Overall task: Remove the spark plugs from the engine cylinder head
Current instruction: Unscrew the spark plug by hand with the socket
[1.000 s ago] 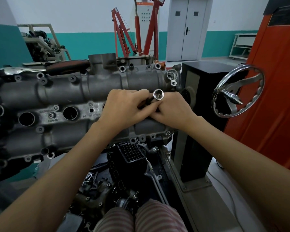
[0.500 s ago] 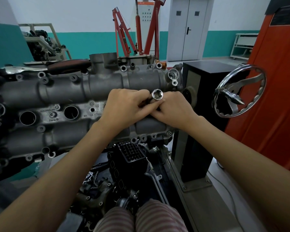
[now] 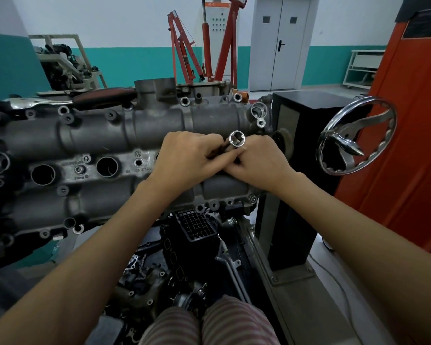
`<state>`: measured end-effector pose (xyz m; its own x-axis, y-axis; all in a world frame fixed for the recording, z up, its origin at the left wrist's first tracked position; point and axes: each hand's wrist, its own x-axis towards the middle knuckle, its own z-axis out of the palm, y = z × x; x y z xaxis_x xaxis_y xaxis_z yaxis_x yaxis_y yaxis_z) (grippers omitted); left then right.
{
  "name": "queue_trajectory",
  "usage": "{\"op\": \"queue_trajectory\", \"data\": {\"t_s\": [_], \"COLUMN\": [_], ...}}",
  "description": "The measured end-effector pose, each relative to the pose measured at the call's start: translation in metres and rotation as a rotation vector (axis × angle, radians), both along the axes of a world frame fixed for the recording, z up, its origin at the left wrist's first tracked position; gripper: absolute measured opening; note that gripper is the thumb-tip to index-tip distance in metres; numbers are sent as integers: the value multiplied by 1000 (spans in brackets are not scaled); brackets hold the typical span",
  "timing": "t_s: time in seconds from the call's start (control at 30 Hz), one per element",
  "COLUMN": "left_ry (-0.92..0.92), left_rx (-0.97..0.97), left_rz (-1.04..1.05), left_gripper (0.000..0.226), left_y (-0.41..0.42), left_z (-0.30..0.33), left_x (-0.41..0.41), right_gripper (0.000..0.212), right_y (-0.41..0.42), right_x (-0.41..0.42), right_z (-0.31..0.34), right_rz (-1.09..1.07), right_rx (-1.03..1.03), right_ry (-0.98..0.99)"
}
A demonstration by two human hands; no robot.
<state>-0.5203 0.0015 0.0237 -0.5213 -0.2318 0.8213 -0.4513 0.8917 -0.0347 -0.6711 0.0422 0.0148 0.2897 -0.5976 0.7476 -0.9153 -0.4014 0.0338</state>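
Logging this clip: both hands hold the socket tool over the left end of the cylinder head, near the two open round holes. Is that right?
Not quite. The head view shows the left hand and right hand gripping the socket tool over the right end of the cylinder head, beside the chrome handwheel. The two open round holes lie well to their left.

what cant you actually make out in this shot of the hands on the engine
Head view only:
- Lower end of the socket tube: covered by the left hand and right hand, so whether it sits on a spark plug cannot be told.
- The plug well under the hands: hidden by both hands.
- Inside the open wells: too dark to tell if plugs remain.
- Cylinder head: its left end is cut off by the frame edge.
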Motion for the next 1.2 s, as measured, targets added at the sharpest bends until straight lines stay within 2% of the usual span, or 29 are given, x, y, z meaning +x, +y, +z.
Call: {"op": "queue_trajectory", "data": {"t_s": [0.1, 0.33, 0.43, 0.57, 0.7, 0.9, 0.97, 1.03, 1.1, 1.2], "left_ry": [-4, 23, 33, 36, 5, -1, -1, -12, -15, -19], "left_rx": [16, 12, -29, -25, 17, 12, 15, 22, 15, 7], "left_rz": [-14, -17, -2, 8, -7, -30, -35, -3, 17, 18], "left_gripper": [59, 27, 35, 52, 54, 25, 28, 44, 55, 60], "left_y": [1, 6, 4, 3, 3, 7, 6, 4, 4, 3], "left_z": [0, 3, 1, 2, 2, 3, 2, 1, 1, 1], "left_x": [0, -3, -2, -1, -1, -3, -3, -2, -2, -1], "right_gripper": [41, 52, 40, 45, 46, 52, 46, 42, 42, 44], "right_y": [0, -1, 0, -2, 0, 0, 0, 0, -2, -2], "right_x": [0, 0, -1, -2, 0, 0, 0, 0, -1, -1], "right_z": [0, 2, 1, 1, 2, 2, 1, 2, 1, 1], "right_rz": [3, 5, 4, -3, 20, 16, 18, 12, -2, -7], "right_rx": [34, 122, 113, 95, 90, 124, 100, 107, 118, 111], "right_ry": [17, 15, 4, -15, 24, -4, 0, -10, -22, -22]}}
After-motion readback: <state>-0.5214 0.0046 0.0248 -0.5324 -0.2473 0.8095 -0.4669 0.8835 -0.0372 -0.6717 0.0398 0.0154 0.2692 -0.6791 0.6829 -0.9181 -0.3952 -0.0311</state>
